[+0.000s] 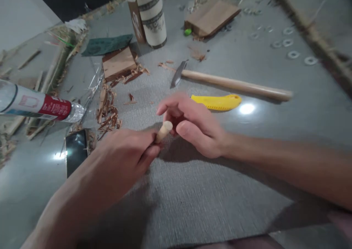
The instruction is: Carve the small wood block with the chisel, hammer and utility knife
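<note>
A short round wooden stick point(164, 131) points up from between the thumb and fingers of my left hand point(126, 153). My right hand point(195, 124) is just right of the stick's tip, its fingers curled loosely and its thumb apart from them; nothing shows in it. Behind my right hand lies a yellow plastic-handled tool point(220, 102), partly covered by the fingers. Farther back a hammer point(233, 83) rests with its head to the left.
Wood shavings point(108, 111), a phone point(76, 150) and a plastic bottle point(49, 104) are at left. Wooden blocks point(119, 63), green sandpaper point(107, 45) and a patterned cylinder point(152, 18) stand behind. Several metal washers point(293, 54) lie at back right.
</note>
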{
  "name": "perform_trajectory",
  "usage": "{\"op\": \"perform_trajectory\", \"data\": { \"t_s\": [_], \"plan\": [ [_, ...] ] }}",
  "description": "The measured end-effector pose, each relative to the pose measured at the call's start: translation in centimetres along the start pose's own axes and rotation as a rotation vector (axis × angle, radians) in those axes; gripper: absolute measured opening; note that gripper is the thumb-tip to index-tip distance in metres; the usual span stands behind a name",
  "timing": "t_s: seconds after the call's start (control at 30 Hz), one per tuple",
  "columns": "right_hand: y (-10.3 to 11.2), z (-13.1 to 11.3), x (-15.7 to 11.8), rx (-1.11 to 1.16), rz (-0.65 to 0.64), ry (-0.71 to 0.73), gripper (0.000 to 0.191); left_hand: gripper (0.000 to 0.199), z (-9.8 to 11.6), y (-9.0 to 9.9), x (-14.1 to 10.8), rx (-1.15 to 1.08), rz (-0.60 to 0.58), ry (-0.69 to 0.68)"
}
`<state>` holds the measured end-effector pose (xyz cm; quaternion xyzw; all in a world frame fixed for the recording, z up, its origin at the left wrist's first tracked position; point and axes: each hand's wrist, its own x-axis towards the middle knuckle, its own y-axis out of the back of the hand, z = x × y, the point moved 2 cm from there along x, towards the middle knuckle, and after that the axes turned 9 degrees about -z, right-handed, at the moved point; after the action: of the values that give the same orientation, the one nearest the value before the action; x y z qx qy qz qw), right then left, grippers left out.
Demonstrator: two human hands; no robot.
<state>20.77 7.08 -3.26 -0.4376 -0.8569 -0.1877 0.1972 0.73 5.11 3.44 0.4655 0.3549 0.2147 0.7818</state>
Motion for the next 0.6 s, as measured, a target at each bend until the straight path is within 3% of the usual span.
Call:
{"op": "perform_trajectory", "data": {
  "t_s": [0.1, 0.17, 0.2, 0.27, 0.3, 0.4, 0.5, 0.6],
  "plan": [
    [2.4, -1.1, 0.8, -0.392, -0.003, 0.034, 0.022, 0.037, 0.0, -0.5, 0.0, 0.077, 0.068, 0.017],
    [5.1, -2.0, 1.5, -0.795, -0.091, -0.031, 0.017, 0.041, 0.0, -0.5, 0.3, 0.066, 0.02, 0.06],
    [6.9, -2.3, 1.8, -1.001, -0.125, -0.103, 0.019, 0.043, 0.0, -0.4, 0.5, 0.056, -0.043, 0.085],
    [10.8, -2.7, 1.8, -1.267, -0.119, -0.377, 0.024, 0.045, 0.2, 0.1, 0.8, 0.033, -0.161, 0.126],
    [12.6, -2.6, 1.5, -1.317, -0.137, -0.515, 0.027, 0.045, 0.3, 0.4, 0.9, 0.021, -0.194, 0.139],
    [16.4, -2.3, -0.6, -1.35, -0.189, -0.714, 0.043, 0.046, 0.9, 1.3, 1.0, 0.005, -0.223, 0.165],
    [17.4, -1.8, -3.4, -1.276, -0.294, -0.799, 0.041, 0.045, 1.3, 1.5, 1.0, 0.04, -0.221, 0.195],
    [17.1, -1.9, -5.6, -1.242, -0.292, -0.823, 0.034, 0.045, 1.4, 1.3, 1.1, 0.048, -0.223, 0.213]
  ]
}}
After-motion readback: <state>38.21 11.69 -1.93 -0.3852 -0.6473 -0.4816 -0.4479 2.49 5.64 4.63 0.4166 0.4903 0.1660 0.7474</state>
